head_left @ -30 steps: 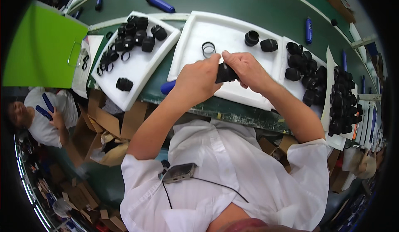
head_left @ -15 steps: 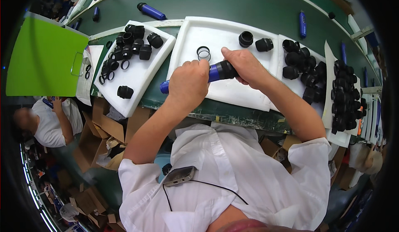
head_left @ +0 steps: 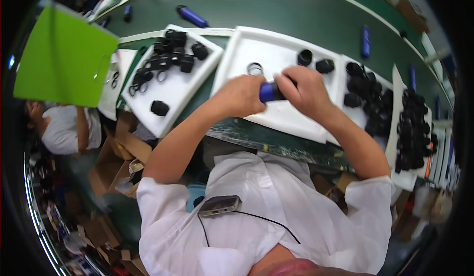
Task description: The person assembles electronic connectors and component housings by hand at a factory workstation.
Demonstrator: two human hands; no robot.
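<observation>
A blue tube with a black end piece [head_left: 269,92] lies across both my hands, over the middle white foam tray [head_left: 301,120]. My left hand [head_left: 242,96] is closed round the blue body and hides most of it. Over the black end, my right hand [head_left: 307,90] is wrapped with its thumb on top; it is a little blurred by motion. Behind the hands, thin rings [head_left: 255,69] lie in the tray. Two black ribbed caps, one standing [head_left: 304,57] and one close by on the right [head_left: 325,66], sit at the tray's far right.
A left foam tray [head_left: 170,120] holds many black caps [head_left: 173,51] and rings. Black parts [head_left: 368,95] fill the right tray, with more stacked farther right [head_left: 411,132]. Blue tubes [head_left: 192,16] lie on the green bench behind. A green board [head_left: 64,58] stands left, near another person [head_left: 64,127].
The whole view has shifted slightly. My hands have come closer together on the tube, and my right hand now covers more of its black end.
</observation>
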